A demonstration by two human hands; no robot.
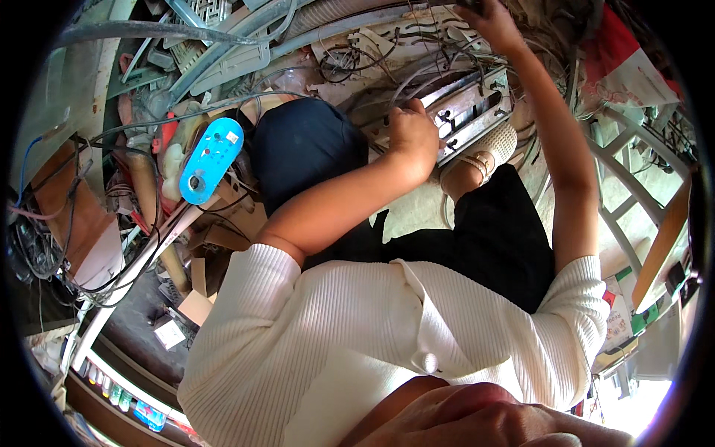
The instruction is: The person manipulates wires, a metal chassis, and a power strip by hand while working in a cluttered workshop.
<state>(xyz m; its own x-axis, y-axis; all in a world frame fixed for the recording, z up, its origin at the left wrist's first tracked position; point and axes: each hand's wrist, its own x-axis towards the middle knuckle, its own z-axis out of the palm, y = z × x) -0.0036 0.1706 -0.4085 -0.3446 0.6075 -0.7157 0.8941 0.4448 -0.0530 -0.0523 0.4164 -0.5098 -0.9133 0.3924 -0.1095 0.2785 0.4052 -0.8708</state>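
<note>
"Two bare hands are showing, well apart. What is the nearer one doing?"

"The left hand is resting, fingers bent inward, at the left end of a silver metal frame. Its own back is covering the fingertips, so one cannot tell whether it is clamping the frame or merely touching it."

"Why is it sitting there?"

"Perhaps it is steadying that end. The frame is lying just to its right, and a woven shoe is standing close beside the frame's near edge, possibly helping to brace it."

"And what is blocking the view on the other side?"

"Left of the left hand, a dark-clothed knee is hiding whatever is lying beneath."

"Is the right hand holding anything?"

"The right hand is hovering farther forward, beyond the frame, with a dark object at its fingers. The upper edge is cutting that object off, so its kind and the grip are staying unclear."

"What is lying farther out?"

"Left of the knee, a blue oval panel is lying over clutter, maybe for want of room. Right of the right hand, a red-and-white bag is fading into the dark rim."
</note>
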